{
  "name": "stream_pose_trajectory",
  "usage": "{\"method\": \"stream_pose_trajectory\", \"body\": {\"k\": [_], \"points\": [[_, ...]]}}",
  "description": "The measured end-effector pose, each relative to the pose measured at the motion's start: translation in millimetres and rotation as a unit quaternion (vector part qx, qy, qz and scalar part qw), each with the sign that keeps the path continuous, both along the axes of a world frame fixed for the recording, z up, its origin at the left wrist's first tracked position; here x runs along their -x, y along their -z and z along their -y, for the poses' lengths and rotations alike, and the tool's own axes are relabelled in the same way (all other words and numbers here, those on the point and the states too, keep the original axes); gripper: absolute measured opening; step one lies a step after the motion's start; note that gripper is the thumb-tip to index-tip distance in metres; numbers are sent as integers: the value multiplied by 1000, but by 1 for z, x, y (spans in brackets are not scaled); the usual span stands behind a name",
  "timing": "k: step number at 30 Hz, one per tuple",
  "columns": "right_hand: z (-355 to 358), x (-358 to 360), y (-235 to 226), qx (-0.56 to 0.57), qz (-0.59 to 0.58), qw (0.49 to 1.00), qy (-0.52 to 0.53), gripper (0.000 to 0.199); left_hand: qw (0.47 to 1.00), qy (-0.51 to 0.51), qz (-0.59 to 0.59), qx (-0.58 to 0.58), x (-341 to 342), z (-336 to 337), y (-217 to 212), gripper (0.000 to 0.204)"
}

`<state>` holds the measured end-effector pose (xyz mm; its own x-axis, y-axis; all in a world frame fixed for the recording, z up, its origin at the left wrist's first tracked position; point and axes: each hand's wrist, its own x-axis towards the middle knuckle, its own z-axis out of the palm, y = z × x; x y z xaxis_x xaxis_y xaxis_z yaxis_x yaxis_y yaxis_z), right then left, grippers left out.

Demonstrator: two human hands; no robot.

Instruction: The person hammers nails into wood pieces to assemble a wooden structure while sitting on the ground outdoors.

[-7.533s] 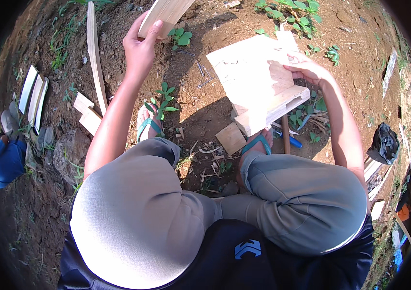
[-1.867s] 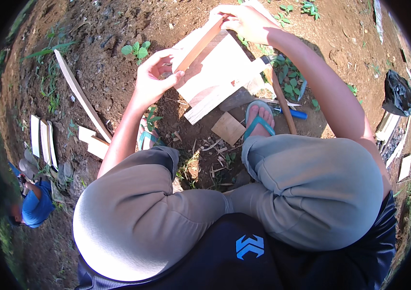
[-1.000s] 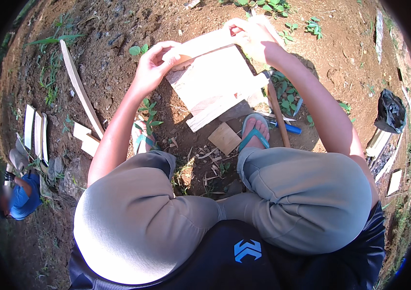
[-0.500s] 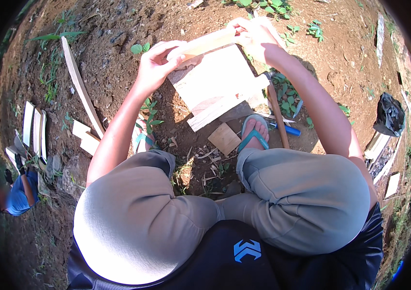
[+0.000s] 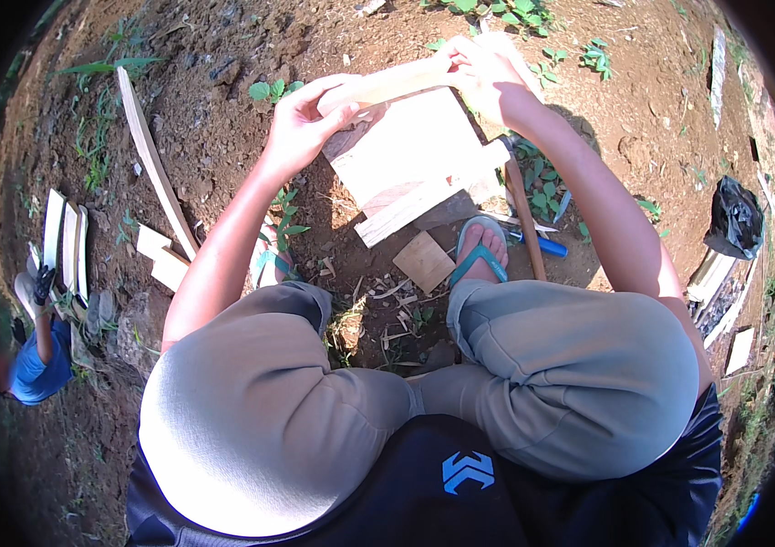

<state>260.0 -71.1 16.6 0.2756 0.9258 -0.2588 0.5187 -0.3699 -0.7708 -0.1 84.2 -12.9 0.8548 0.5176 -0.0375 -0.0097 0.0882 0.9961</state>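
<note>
Both arms reach forward over a pale, sunlit wooden block [image 5: 424,128] on the ground between my feet. A slim wooden strip [image 5: 392,84] is held above its far edge. My left hand [image 5: 307,120] grips the strip's left end, thumb on the near side. At the other end, my right hand [image 5: 488,84] closes round it, fingers bent over the wood. Bright glare washes out part of the strip and the right fingers. A narrow wooden offcut [image 5: 401,211] lies along the block's near edge. Just right of it rests a hammer with a wooden handle [image 5: 524,214].
A blue-handled tool [image 5: 549,246] lies by my right sandal [image 5: 483,255]. A square wood piece [image 5: 424,262] sits between my feet. Leftward are a long curved strip [image 5: 152,157], several slats [image 5: 68,242] and a co-worker in blue [image 5: 43,365]. A black bag [image 5: 736,217] is far right.
The strip has turned slightly in my hands, and my left hand has shifted a little to the right. On the left, the co-worker's gloved hand has risen toward the slats.
</note>
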Motion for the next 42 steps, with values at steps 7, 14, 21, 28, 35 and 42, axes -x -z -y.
{"method": "stream_pose_trajectory", "body": {"k": [7,14,21,28,35,42], "points": [[2,-9,13,-33,0,999,-16,19,994,7,-43,-96,-11,0,4,35],[6,-4,-5,-46,-6,999,-22,23,993,13,-83,-77,-16,2,-6,38],[3,-5,-5,-14,24,999,-29,21,989,-6,-98,-110,-15,2,3,39],[-2,2,-3,8,18,1000,9,22,991,-37,-67,-111,-18,12,1,37],[0,6,3,-57,-7,998,23,24,986,-63,-88,-130,-18,24,0,39],[1,7,10,-73,-100,991,45,30,983,-86,-97,-131,-16,39,-8,37]]}}
